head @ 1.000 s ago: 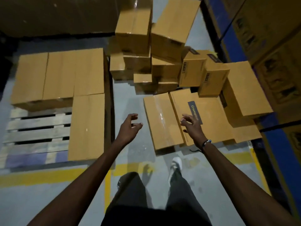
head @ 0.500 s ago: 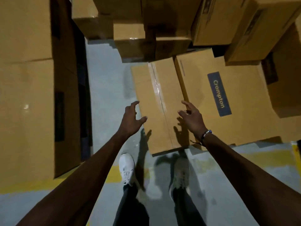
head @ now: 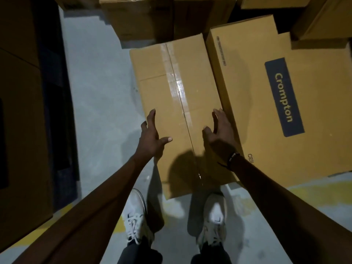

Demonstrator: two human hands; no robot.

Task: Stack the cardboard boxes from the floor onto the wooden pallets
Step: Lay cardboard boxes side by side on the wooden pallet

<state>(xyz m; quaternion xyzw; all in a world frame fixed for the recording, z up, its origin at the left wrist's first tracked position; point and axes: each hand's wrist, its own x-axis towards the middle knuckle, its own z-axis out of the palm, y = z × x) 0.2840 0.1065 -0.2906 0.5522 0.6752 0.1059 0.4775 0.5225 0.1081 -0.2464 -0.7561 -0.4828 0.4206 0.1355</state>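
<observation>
Two shoes (head: 137,216) stand on the floor (head: 99,96) at the taped box's (head: 171,88) near end. The left hand (head: 150,136) and right hand (head: 219,134) have closed in since a moment ago; each grip is wide, fingers spread at opposite sides, holding nothing. A second ago they hung well short. The lift looks imminent. Beyond, the Crompton box (head: 266,103) touches it, with more boxes (head: 137,16) behind.

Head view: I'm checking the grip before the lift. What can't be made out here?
- Taped box: side faces hidden under its top.
- Left hand, right hand: contact with the box uncertain.
- Crompton box: near print covered by right forearm.
- Pallets: hidden by stacked boxes.
</observation>
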